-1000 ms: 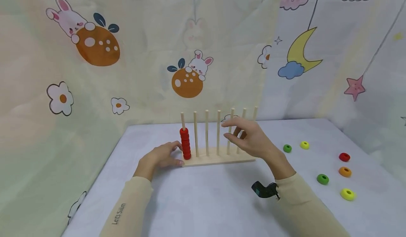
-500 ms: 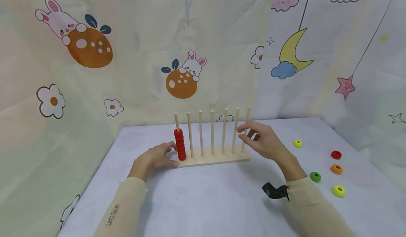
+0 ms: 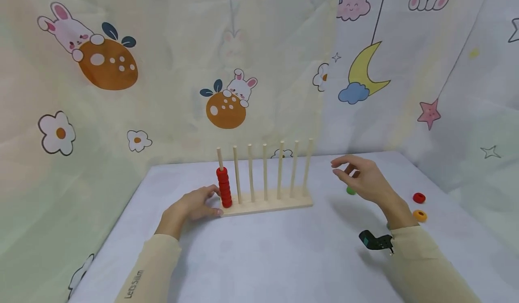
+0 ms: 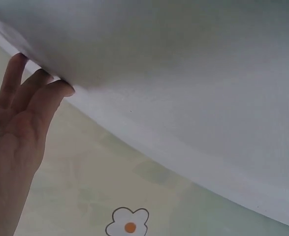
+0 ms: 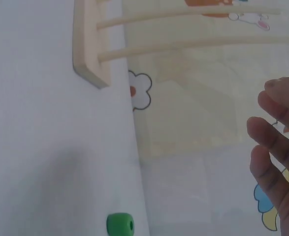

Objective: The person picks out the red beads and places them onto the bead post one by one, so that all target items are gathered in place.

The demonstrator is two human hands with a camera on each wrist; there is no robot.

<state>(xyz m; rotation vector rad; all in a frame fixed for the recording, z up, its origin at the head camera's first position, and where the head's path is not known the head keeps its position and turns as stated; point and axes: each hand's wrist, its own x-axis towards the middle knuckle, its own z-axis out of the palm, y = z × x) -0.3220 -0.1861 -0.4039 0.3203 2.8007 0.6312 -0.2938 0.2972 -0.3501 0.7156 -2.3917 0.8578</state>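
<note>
A wooden peg rack with several upright pegs stands on the white table. Its leftmost peg carries a stack of red beads; the other pegs are bare. My left hand holds the left end of the base, thumb in front and fingers behind. The left wrist view shows that hand with fingertips against a white surface, the rack out of sight. Right of the rack, my right hand hovers with loosely bent fingers and nothing in them. A green bead lies just beyond it, also visible as a green bead in the right wrist view.
A red bead and an orange bead lie at the table's right. A sliver of green shows beside my right wrist. A black device hangs at the right cuff. A printed cloth backdrop rises behind the table.
My right hand has moved right, from over the pegs to beyond the rack's right end. The head view has shifted slightly right. My left hand stays at the base; the yellow beads are no longer visible.
</note>
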